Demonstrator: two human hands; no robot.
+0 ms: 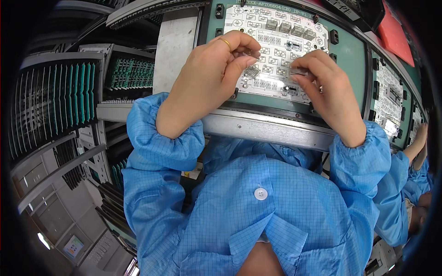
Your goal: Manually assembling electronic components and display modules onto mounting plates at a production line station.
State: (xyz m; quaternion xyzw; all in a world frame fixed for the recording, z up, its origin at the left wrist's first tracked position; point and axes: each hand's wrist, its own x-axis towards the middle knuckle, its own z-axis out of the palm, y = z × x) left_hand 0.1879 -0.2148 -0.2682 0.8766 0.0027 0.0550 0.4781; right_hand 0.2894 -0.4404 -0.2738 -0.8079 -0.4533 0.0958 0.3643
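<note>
The left hand (209, 71) and right hand (328, 79) each pinch a small see-through bit (299, 71), with the white board (271, 53) under the fingers. 4 grey blocks (285, 28) stand past the fingertips; many printed spots (281, 71) between the hands look bare, so much seems left
</note>
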